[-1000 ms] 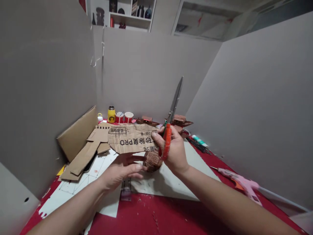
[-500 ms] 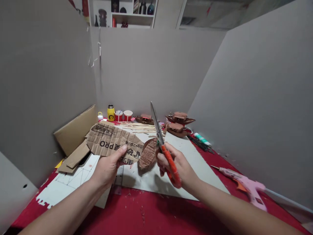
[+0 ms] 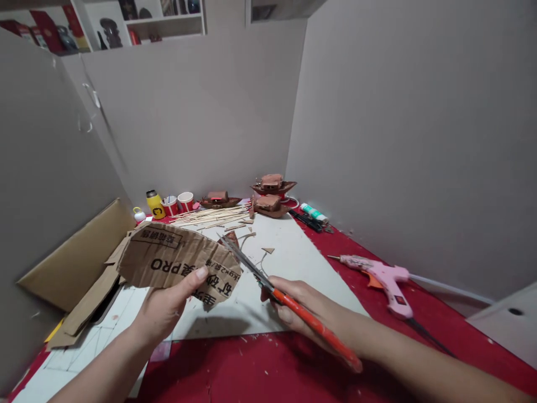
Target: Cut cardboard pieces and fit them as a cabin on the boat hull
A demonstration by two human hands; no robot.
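My left hand (image 3: 165,305) grips a piece of printed corrugated cardboard (image 3: 157,252) by its lower edge, thumb on top. The piece has a rounded outline and black lettering. In my right hand (image 3: 300,299) is a pair of scissors (image 3: 312,322) with orange-red handles. Their blades point up and left, with the tips close to the cardboard's upper right edge. I cannot tell whether the blades touch it. Behind the tips lies a small brown piece (image 3: 231,239), partly hidden. A small cardboard offcut (image 3: 268,251) rests on the white sheet (image 3: 306,280).
Several thin wooden sticks (image 3: 210,216) lie at the back, near brown model boats (image 3: 272,207). A pink glue gun (image 3: 384,277) sits on the red cloth to the right. Cardboard sheets (image 3: 75,254) lean at left, by a yellow bottle (image 3: 155,205) and paper cups (image 3: 185,201).
My view has swung right. The scissors have tipped from nearly upright to slanting left, nearer the cardboard. The brown ridged piece beside my right hand no longer shows there.
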